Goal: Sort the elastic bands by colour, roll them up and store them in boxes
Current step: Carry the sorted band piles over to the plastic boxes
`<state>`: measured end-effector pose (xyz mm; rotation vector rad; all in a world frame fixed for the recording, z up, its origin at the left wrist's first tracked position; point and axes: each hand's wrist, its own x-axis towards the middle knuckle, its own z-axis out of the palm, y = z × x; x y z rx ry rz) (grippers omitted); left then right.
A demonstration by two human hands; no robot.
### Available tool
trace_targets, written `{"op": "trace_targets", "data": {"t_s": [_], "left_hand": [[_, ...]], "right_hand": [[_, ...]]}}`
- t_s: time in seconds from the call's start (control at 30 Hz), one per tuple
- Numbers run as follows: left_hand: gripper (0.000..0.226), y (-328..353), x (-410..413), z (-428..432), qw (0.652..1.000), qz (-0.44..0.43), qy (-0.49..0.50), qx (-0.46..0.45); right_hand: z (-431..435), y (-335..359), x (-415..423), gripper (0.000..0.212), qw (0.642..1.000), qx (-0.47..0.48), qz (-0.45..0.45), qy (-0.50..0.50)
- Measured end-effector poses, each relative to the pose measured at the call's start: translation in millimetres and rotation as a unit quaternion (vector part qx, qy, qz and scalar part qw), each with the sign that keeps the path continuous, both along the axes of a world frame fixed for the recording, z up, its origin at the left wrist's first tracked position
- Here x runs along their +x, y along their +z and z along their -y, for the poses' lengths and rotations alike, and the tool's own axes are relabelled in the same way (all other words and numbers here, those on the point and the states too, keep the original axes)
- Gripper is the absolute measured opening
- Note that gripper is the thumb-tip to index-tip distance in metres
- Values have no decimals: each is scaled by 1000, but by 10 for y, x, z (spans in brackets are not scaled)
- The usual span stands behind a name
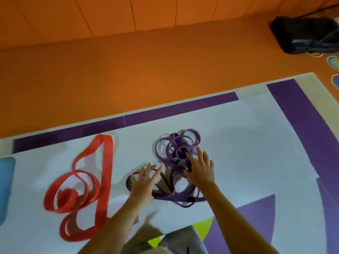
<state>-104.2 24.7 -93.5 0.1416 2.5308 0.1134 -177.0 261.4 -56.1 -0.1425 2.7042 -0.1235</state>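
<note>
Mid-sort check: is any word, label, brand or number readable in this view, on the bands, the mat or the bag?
No text can be read anywhere in this view.
red bands: no print shows.
purple bands: no print shows.
mat: plain colour blocks, no lettering.
black bag: no label shows; too dark and blurred to tell.
coloured floor marks: shapes only, cut off by the edge.

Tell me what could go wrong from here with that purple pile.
1. The purple bands lie in a tangle of crossing loops. With the left hand and right hand spread open over it, pulling one band may drag others along or tighten the snarl.
2. The red bands beside it are only loosely coiled at one end, so a bump or a dragged loop could probably unroll them.
</note>
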Motion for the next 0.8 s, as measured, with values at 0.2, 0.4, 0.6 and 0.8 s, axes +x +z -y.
{"op": "trace_targets", "data": {"t_s": [0.2,0.4,0.6,0.8], "left_hand": [[89,33,-130,-163,998,25,55,-12],[27,215,-284,-256,994,-32,100,32],[71,383,-588,-515,974,-167,57,139],[117,311,-1095,-623,973,-96,-208,-19]], "right_hand": [[-123,-276,-377,95,996,-54,75,-1],[-79,-414,-393,70,991,-103,75,51],[-163,-520,-239,47,977,-146,65,141],[-340,-520,-249,53,960,-158,71,218]]}}
